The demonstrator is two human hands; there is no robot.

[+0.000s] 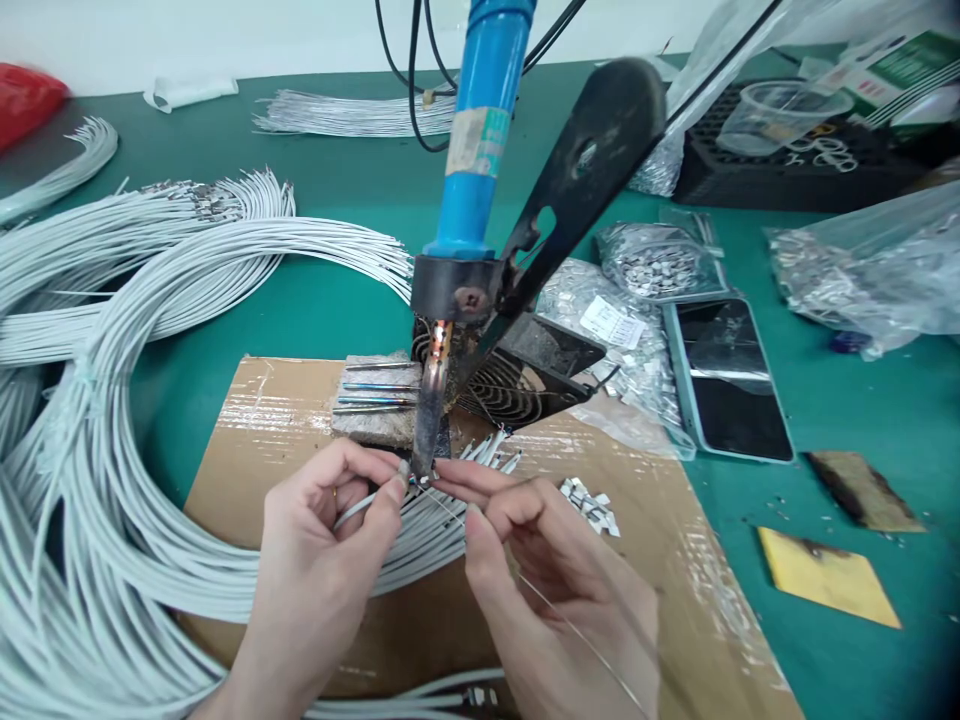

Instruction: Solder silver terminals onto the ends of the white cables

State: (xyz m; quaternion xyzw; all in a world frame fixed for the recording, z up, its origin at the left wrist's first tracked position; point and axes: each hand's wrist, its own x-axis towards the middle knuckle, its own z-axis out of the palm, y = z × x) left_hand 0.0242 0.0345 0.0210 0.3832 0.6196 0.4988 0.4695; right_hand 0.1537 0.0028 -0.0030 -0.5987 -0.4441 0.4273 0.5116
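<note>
A blue soldering iron [474, 150] is fixed in a black stand [577, 180], its dark tip [429, 425] pointing down between my hands. My left hand [322, 560] pinches a white cable [354, 510], with the end right at the tip. In my right hand [551, 570] a thin solder wire [574, 630] runs between thumb and fingers toward the same spot. The small part at the joint is mostly hidden by fingertips and tip. Below my hands, a bundle of white cables [427, 550] lies on a cardboard sheet [236, 430].
Coiled white cables [112, 450] fill the left side. Behind the tip sit a grey block [375, 425] with metal rods and a black fan [525, 370]. Small metal pieces [590, 507], a phone [731, 380], bagged parts [652, 265] and a yellow sponge [829, 578] lie to the right.
</note>
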